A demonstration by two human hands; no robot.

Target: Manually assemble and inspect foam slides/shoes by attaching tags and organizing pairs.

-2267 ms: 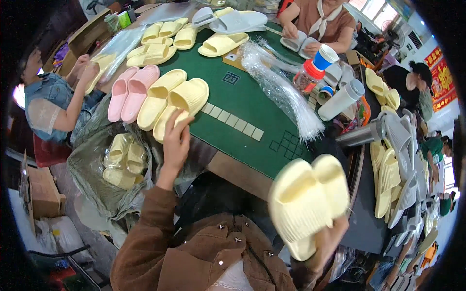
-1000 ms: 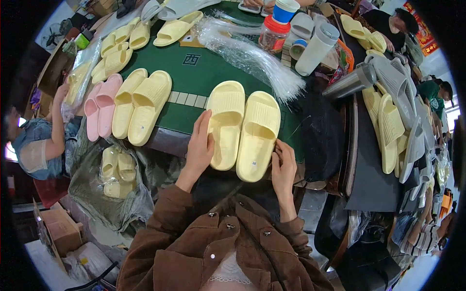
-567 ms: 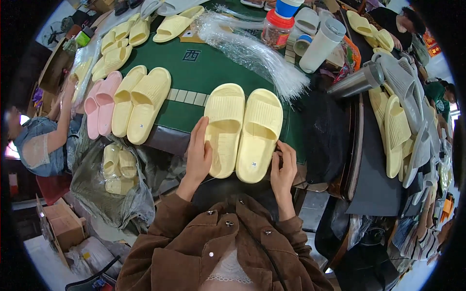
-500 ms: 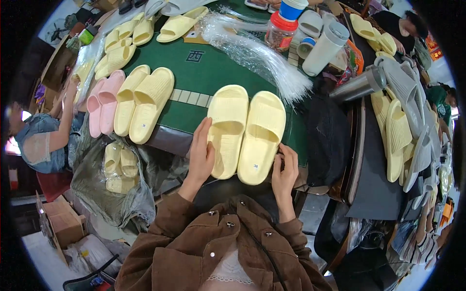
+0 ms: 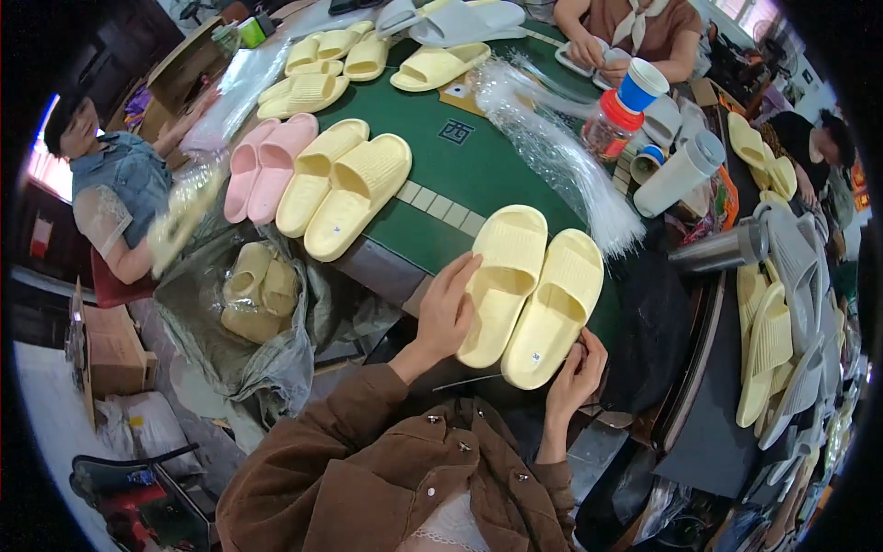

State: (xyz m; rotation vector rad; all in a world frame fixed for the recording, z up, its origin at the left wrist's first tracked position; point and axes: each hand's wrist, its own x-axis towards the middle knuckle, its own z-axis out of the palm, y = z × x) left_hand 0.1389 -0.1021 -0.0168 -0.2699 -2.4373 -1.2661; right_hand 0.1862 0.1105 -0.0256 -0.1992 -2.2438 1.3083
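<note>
A pair of pale yellow ribbed slippers (image 5: 509, 244) lies side by side in front of me, toes pointing away and heels toward my body. My left hand (image 5: 448, 313) grips the left slipper's outer side, its thumb along the edge. At the heel of the right slipper (image 5: 574, 267), my right hand (image 5: 577, 375) has its curled fingers against the outer edge. The right slipper's insole bears a small white sticker. Left of them on the green table (image 5: 414, 138) stand another yellow pair (image 5: 363, 189) and a pink pair (image 5: 262, 166).
Clear plastic bags (image 5: 561, 138) lie across the table near a red-lidded jar (image 5: 612, 124) and a white tumbler (image 5: 681, 175). A dark sack (image 5: 212, 313) holds wrapped slippers (image 5: 260, 293). Co-workers sit left and across. Grey and yellow slippers (image 5: 768, 345) crowd a right-hand bench.
My view has swung left, so the table sits further right in the picture. The co-worker at left now has a wrapped yellow slipper over the sack. My hands stay on the yellow pair.
</note>
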